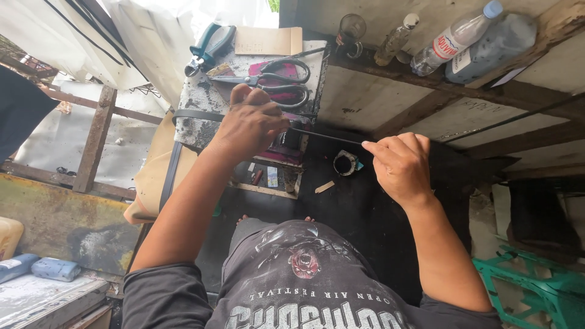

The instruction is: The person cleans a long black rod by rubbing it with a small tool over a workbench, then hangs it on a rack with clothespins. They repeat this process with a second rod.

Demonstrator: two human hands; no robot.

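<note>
Between both hands' pinching fingers (372, 146) runs a black strip (326, 136); scissors (274, 79) lie beyond.

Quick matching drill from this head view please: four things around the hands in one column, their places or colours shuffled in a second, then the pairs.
1. scissors
2. pliers
3. plastic bottle
4. stool

A. green, lower right corner
B. teal handles, left of the cardboard piece
C. clear, lying on the wooden ledge
D. black handles, just beyond the left hand

Pairs: 1-D, 2-B, 3-C, 4-A
</note>
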